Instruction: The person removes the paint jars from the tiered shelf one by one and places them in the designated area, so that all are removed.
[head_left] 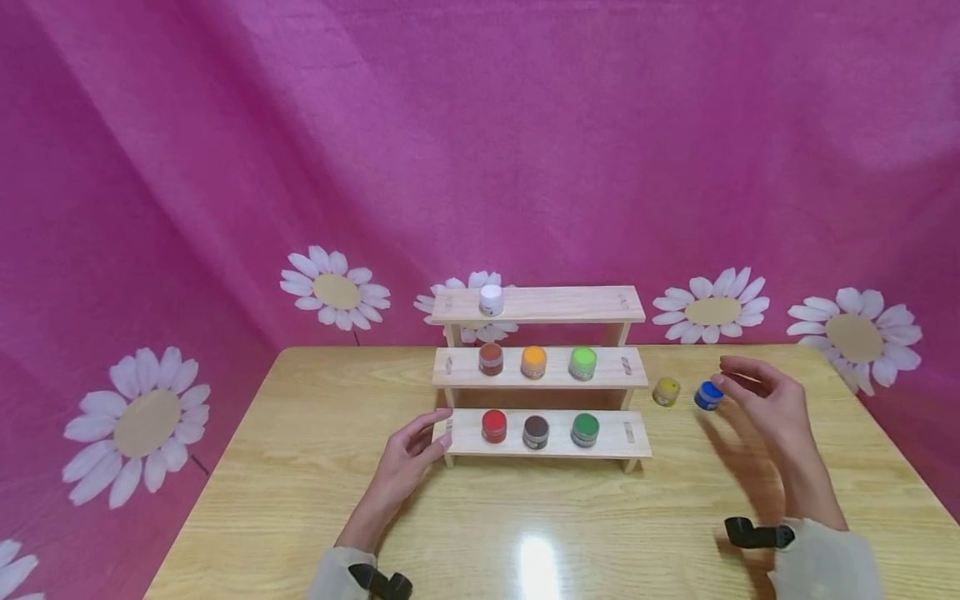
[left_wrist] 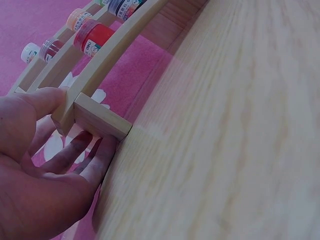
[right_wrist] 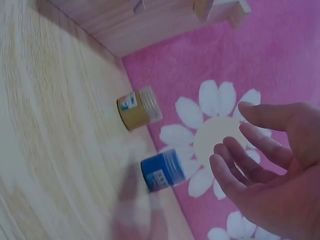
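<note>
A three-step wooden rack [head_left: 540,305] carries small paint jars. My left hand [head_left: 408,454] holds the left end of its lowest step, thumb on top and fingers around the end near the leg [left_wrist: 102,117]. Beyond the rack's right side, a blue paint jar [head_left: 708,396] and a dark yellow paint jar [head_left: 666,392] stand on the table. Above and right of the blue jar hovers my right hand [head_left: 772,404], its fingers loosely bent. The right wrist view shows a gap between those fingertips [right_wrist: 215,162] and the blue jar.
A white jar [head_left: 491,300] sits on the top step. Brown [head_left: 491,359], orange [head_left: 533,362] and light green [head_left: 582,363] jars line the middle one. Below are red [head_left: 494,426], dark brown [head_left: 536,432] and dark green [head_left: 585,430] jars. A pink flowered cloth [head_left: 525,150] hangs behind the table.
</note>
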